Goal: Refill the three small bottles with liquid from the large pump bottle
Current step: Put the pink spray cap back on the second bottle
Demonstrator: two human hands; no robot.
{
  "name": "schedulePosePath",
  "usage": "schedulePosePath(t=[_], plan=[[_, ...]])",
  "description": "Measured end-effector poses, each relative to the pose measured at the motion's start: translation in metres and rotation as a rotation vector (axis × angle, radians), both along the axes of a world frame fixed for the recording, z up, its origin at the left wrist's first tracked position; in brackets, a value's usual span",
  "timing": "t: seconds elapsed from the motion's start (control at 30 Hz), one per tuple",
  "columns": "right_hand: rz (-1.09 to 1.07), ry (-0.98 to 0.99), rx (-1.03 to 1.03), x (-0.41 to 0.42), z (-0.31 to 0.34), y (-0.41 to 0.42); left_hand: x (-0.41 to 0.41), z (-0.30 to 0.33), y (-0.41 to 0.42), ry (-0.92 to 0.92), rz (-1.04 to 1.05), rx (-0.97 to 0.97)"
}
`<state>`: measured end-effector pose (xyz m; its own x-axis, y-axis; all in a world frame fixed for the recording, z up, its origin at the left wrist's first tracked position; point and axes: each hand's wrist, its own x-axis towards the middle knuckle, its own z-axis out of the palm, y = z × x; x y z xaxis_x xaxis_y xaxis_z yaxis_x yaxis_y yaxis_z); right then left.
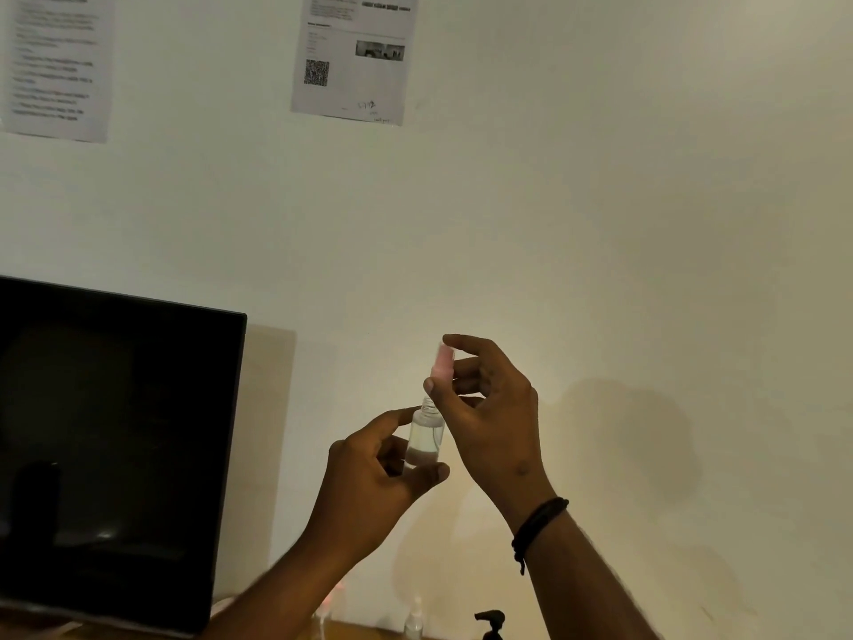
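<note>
Left hand (374, 473) clamped on small clear bottle (425, 436), upright; right hand (484, 408) pinches pink spray cap (442, 362) just above its neck

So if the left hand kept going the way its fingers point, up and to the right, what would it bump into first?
Probably the right hand, which holds the pink cap just above the small clear bottle that the left hand grips. Depth is hard to judge from one view; the wall lies behind.

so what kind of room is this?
Probably an office or lab desk against a plain wall: a dark monitor stands at left, printed notices with a QR code are stuck on the wall, and a wooden desk edge carries the bottles.
</note>
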<state>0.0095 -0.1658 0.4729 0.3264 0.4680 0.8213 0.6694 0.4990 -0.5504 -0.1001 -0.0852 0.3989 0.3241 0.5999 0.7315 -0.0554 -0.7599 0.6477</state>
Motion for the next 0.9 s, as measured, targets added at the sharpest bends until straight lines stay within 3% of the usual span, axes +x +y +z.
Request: schedulePosePath(t=[0.9], plan=[[0.065,0.121,0.017,-0.001,-0.013,-0.002,0.005,0.007,-0.003,-0.03,-0.011,0.014]])
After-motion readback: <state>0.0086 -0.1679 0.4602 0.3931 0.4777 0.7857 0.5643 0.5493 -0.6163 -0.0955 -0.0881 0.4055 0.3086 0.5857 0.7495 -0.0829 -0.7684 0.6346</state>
